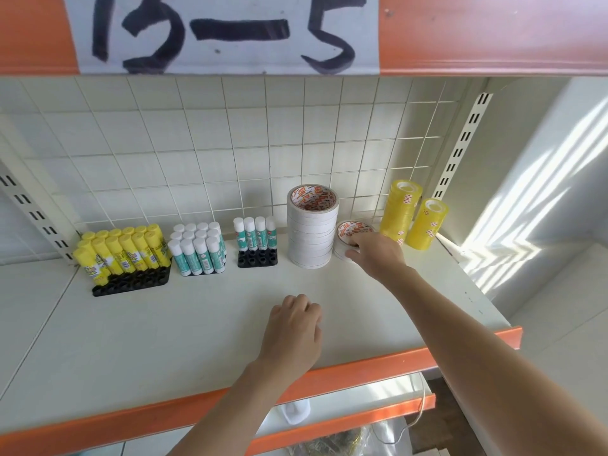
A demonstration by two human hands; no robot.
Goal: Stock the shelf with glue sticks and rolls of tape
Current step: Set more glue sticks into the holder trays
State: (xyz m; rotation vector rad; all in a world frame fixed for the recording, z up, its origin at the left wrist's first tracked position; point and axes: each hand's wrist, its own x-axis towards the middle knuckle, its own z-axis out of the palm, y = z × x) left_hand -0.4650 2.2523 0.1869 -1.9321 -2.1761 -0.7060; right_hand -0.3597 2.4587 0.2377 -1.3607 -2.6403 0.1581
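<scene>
On the white shelf, yellow glue sticks stand in a black tray at the left. Two groups of teal-and-white glue sticks stand beside them. A tall stack of white tape rolls rises mid-shelf. Just right of it lies a short white tape roll, and my right hand grips it, fingers inside the core. Two stacks of yellow clear tape stand further right. My left hand rests on the shelf near the front, fingers curled, holding nothing.
A wire grid back panel closes the rear. An orange upper shelf edge carries a paper label reading 13-5. The orange front lip borders the shelf. A lower shelf with a white bottle and bags shows below.
</scene>
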